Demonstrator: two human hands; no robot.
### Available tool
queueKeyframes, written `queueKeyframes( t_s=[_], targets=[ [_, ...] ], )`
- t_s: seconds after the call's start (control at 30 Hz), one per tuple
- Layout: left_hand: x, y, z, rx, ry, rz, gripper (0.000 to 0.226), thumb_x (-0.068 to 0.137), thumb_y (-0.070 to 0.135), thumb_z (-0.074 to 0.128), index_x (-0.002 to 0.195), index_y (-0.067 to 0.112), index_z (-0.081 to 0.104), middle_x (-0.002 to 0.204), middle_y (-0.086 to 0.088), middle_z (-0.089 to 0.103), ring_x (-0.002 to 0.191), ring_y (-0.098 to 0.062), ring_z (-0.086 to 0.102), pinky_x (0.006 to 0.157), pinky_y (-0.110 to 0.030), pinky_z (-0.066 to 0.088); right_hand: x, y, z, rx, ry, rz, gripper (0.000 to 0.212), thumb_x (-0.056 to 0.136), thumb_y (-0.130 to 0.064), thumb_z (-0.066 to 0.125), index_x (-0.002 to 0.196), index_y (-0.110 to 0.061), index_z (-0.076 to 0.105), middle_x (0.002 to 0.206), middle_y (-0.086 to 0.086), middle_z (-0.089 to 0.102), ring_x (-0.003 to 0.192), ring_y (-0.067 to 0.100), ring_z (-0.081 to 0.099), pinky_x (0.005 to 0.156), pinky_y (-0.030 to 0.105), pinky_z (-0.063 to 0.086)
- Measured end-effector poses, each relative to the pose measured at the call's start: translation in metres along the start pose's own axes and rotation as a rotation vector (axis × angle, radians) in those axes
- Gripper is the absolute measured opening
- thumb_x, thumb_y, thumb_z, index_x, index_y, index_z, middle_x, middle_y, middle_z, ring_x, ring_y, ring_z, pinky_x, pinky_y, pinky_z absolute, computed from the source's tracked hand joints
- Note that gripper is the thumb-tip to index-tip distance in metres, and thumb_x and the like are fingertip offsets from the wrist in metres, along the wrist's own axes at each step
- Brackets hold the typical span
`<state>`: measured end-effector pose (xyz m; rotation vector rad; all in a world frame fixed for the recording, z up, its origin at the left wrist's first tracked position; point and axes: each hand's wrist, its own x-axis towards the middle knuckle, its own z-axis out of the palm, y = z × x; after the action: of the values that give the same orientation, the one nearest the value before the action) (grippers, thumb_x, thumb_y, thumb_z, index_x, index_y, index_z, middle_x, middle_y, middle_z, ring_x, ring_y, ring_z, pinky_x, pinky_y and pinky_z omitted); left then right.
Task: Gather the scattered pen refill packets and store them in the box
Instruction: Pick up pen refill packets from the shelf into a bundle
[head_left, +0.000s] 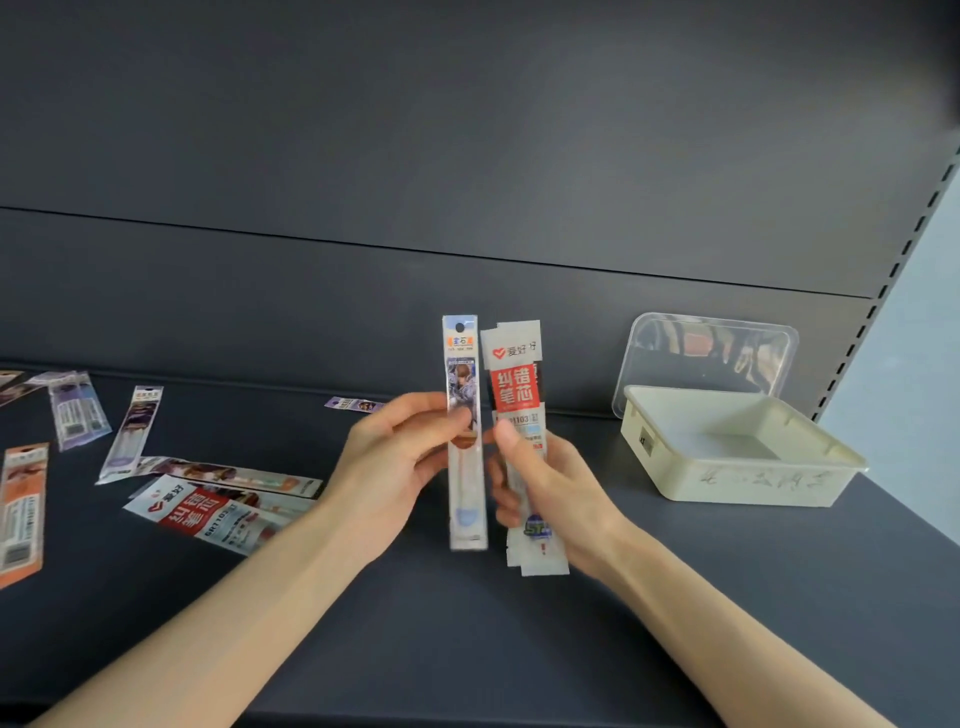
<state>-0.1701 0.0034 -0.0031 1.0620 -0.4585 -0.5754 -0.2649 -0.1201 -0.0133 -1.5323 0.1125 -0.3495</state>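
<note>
My left hand (395, 462) holds one narrow clear refill packet (464, 364) upright above the dark shelf. Right beside it, my right hand (550, 483) grips a small stack of red-and-white refill packets (514, 384), also upright. The two bundles stand almost touching. The cream plastic box (675, 483) sits open at the right, with nothing visible inside it. More packets lie scattered at the left: a red-and-white packet (197, 512), an orange packet (21, 509), a purple packet (78, 415) and several others.
The box's clear lid (706, 353) leans against the grey back panel behind the box. One small packet (353, 404) lies far back near the panel. The shelf's perforated upright (904, 249) runs up the right side.
</note>
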Motion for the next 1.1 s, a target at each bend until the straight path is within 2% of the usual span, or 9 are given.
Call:
queueKeyframes(
  t_s=[0.13, 0.27, 0.43, 0.57, 0.73, 0.83, 0.9, 1.0, 1.1],
  targets=[
    [-0.002, 0.0, 0.003, 0.084, -0.03, 0.02, 0.024, 0.067, 0.015, 0.071, 0.089, 0.006, 0.069, 0.089, -0.008, 0.075, 0.084, -0.019, 0.072, 0.074, -0.029, 0.057, -0.003, -0.002, 0.002, -0.052, -0.047, -0.048, 0.025, 0.079, -0.023, 0.067, 0.103, -0.016, 0.063, 0.078, -0.008, 0.071, 0.068, 0.007, 0.067, 0.063, 0.019, 0.051],
    [0.0, 0.0, 0.0, 0.197, -0.006, 0.044, 0.018, 0.075, 0.025, 0.069, 0.087, 0.013, 0.075, 0.09, -0.002, 0.073, 0.087, -0.015, 0.065, 0.081, -0.03, 0.052, -0.002, -0.003, 0.0, -0.074, 0.017, -0.013, 0.008, 0.086, -0.004, 0.064, 0.09, -0.012, 0.063, 0.068, -0.001, 0.067, 0.059, 0.015, 0.059, 0.057, 0.025, 0.051],
    [0.022, 0.014, -0.029, 0.613, 0.049, 0.067, 0.009, 0.083, 0.013, 0.068, 0.086, 0.021, 0.072, 0.088, 0.002, 0.07, 0.081, -0.009, 0.061, 0.071, -0.021, 0.048, 0.009, -0.004, -0.005, 0.116, 0.02, 0.075, 0.013, 0.091, 0.004, 0.05, 0.092, -0.005, 0.06, 0.074, 0.01, 0.069, 0.065, 0.021, 0.063, 0.065, 0.035, 0.059],
    [0.058, 0.02, -0.066, 1.041, 0.049, 0.154, 0.015, 0.081, 0.01, 0.07, 0.095, 0.013, 0.071, 0.092, -0.002, 0.07, 0.09, -0.015, 0.064, 0.066, -0.015, 0.043, 0.028, -0.002, 0.003, 0.082, 0.028, 0.119, 0.008, 0.093, -0.002, 0.049, 0.097, -0.006, 0.055, 0.06, 0.004, 0.051, 0.045, 0.013, 0.04, 0.044, 0.024, 0.041],
    [0.114, 0.018, -0.107, 1.617, -0.172, 0.201, 0.049, 0.091, 0.032, 0.059, 0.135, 0.014, 0.049, 0.141, -0.001, 0.048, 0.13, -0.02, 0.044, 0.107, -0.036, 0.033, 0.058, 0.0, 0.015, -0.028, 0.106, 0.15, 0.015, 0.092, -0.019, 0.06, 0.087, -0.009, 0.05, 0.051, -0.004, 0.034, 0.043, 0.009, 0.026, 0.04, 0.02, 0.028],
    [0.134, 0.018, -0.122, 1.707, -0.3, 0.164, 0.048, 0.091, 0.04, 0.055, 0.133, 0.018, 0.052, 0.133, 0.001, 0.054, 0.125, -0.021, 0.047, 0.105, -0.039, 0.035, 0.076, 0.005, 0.022, -0.076, 0.163, 0.168, 0.021, 0.092, -0.023, 0.06, 0.084, -0.004, 0.054, 0.046, -0.004, 0.035, 0.04, 0.009, 0.028, 0.039, 0.02, 0.03],
    [0.141, 0.021, -0.13, 1.647, -0.363, 0.238, 0.034, 0.089, 0.036, 0.06, 0.117, 0.019, 0.065, 0.114, 0.002, 0.061, 0.11, -0.019, 0.055, 0.096, -0.036, 0.042, 0.087, 0.006, 0.029, -0.138, 0.206, 0.145, 0.024, 0.092, -0.023, 0.06, 0.078, -0.003, 0.061, 0.05, 0.001, 0.044, 0.04, 0.011, 0.037, 0.042, 0.021, 0.038],
    [0.141, 0.028, -0.14, 1.595, -0.473, 0.36, 0.017, 0.088, 0.029, 0.063, 0.098, 0.02, 0.072, 0.098, 0.006, 0.061, 0.093, -0.012, 0.056, 0.087, -0.03, 0.044, 0.105, 0.007, 0.041, -0.259, 0.262, 0.094, 0.02, 0.091, -0.023, 0.061, 0.083, -0.006, 0.068, 0.08, 0.009, 0.07, 0.07, 0.019, 0.067, 0.065, 0.021, 0.055],
    [0.135, 0.039, -0.147, 1.543, -0.588, 0.468, 0.009, 0.089, 0.028, 0.062, 0.088, 0.022, 0.069, 0.09, 0.008, 0.06, 0.082, -0.006, 0.056, 0.078, -0.027, 0.044, 0.118, 0.008, 0.053, -0.529, 0.255, 0.103, 0.034, 0.09, -0.03, 0.061, 0.104, 0.0, 0.068, 0.111, 0.018, 0.069, 0.103, 0.026, 0.065, 0.078, 0.02, 0.052]
  ],
)
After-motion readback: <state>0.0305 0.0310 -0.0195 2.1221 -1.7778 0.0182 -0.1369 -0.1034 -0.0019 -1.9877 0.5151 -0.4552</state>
